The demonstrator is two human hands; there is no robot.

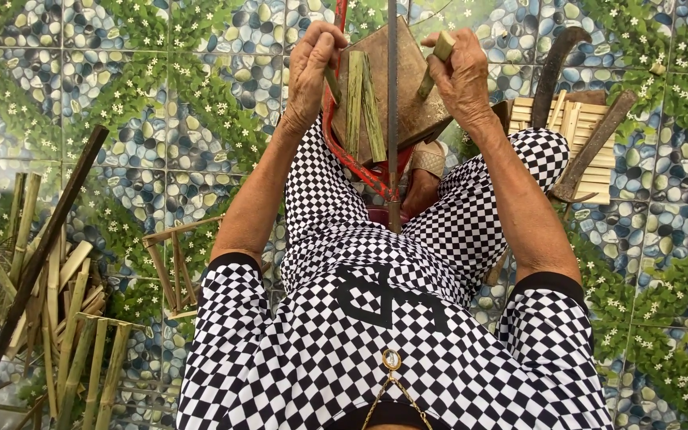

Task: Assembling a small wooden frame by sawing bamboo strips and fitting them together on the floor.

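My left hand (pixel 310 64) is closed around the end of a thin bamboo strip (pixel 333 84). My right hand (pixel 459 73) grips the end of a pale bamboo stick (pixel 440 49). Between the two hands, split green bamboo pieces (pixel 361 105) lie against a brown wooden board (pixel 417 95). A red-framed saw (pixel 349 159) stands upright between my knees, and its grey blade (pixel 392 119) runs straight up between my hands. Whether the bamboo touches the blade is hidden.
A heap of bamboo strips (pixel 61 302) and a long dark pole (pixel 37 255) lie at left, with a small bamboo frame (pixel 173 271) beside my left arm. At right, pale slats (pixel 579 119) are stacked under two dark curved knives (pixel 555 72). The floor is pebble-patterned tile (pixel 121 95).
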